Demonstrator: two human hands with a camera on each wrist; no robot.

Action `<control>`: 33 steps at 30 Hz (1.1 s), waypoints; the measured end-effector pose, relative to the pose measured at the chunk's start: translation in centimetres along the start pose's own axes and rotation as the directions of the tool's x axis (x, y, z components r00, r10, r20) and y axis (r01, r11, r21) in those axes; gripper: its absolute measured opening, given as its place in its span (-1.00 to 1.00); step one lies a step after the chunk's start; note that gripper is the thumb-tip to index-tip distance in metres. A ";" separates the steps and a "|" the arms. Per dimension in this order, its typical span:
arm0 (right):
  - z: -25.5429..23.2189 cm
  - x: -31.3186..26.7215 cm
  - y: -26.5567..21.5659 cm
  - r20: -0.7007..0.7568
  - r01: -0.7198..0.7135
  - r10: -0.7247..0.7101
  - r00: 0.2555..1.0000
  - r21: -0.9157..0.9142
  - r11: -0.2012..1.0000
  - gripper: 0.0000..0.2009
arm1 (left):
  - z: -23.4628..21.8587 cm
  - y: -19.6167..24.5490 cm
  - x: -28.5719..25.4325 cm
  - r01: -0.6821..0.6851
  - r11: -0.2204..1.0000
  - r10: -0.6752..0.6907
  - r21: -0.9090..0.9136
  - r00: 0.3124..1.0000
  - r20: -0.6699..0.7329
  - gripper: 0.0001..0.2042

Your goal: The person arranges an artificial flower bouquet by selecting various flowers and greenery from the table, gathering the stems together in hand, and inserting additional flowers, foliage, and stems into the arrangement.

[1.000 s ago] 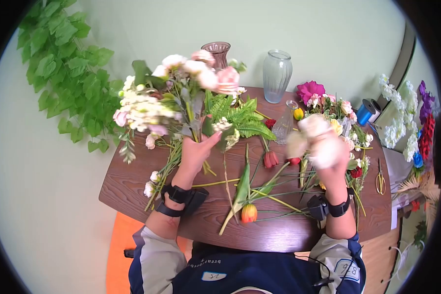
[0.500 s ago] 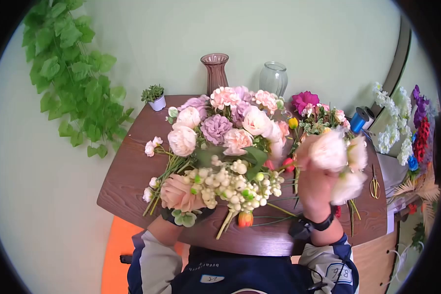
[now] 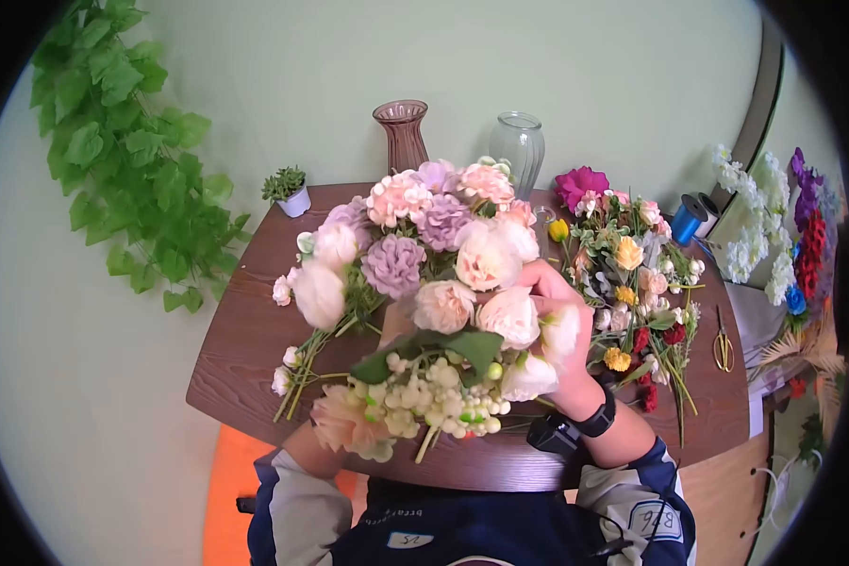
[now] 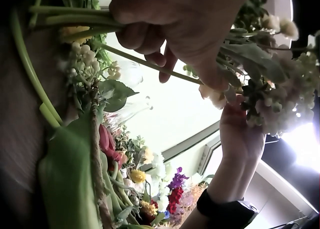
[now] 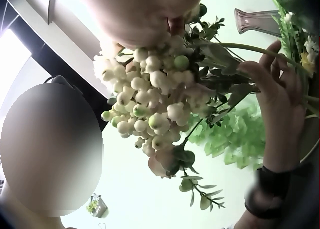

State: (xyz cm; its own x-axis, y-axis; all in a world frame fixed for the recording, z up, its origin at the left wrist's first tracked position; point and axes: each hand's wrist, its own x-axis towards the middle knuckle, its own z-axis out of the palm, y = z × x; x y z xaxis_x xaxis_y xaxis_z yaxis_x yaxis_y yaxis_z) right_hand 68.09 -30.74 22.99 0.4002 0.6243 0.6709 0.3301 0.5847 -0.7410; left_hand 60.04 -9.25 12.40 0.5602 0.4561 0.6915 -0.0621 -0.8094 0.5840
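A bouquet of pink, lilac and cream flowers with white berries stands over the table's middle in the head view. Beneath its blooms my left hand is mostly hidden there; in the left wrist view the left hand curls round the green stems. At the bouquet's right side, my right hand has bent fingers behind white peonies, gripping them by stems that are hidden. The right wrist view shows the right hand above the berries and the left hand at the stems.
A purple glass vase and a clear vase stand at the back. Loose flowers, scissors and a blue spool are on the right. A small potted plant sits at the back left corner.
The bouquet has been turned from the left to the middle, blooms facing the head camera. My right hand has brought the white peonies leftward against its right side.
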 end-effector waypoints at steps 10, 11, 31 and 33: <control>-0.4 0.5 -1.5 0.223 0.114 -0.069 0.972 -0.194 0.974 -0.78 | 0.6 -0.2 -0.3 -0.025 1.000 0.025 -0.015 0.999 0.027 -0.54; -0.6 0.7 -1.1 0.237 0.129 -0.077 0.969 -0.212 0.969 -0.76 | 0.5 -0.2 -0.4 -0.026 1.000 0.026 -0.016 0.999 0.027 -0.54; -2.1 1.7 -4.0 0.199 0.444 -0.404 0.893 -0.546 0.711 -0.67 | 0.9 -1.2 -2.3 -0.039 0.999 0.041 -0.027 0.997 0.072 -0.54; -1.6 1.3 -5.4 0.430 0.569 -0.373 0.822 -0.655 0.498 -0.60 | 1.0 -1.3 -2.7 -0.036 0.999 0.038 -0.029 0.996 0.077 -0.54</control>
State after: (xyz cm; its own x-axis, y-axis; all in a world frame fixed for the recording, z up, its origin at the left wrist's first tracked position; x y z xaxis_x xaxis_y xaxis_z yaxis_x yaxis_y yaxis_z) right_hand 68.20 -33.87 27.83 -0.1619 0.5177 0.8401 0.9517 0.3071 -0.0059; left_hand 59.40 -9.83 9.34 0.6192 0.3954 0.6784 -0.1060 -0.8140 0.5711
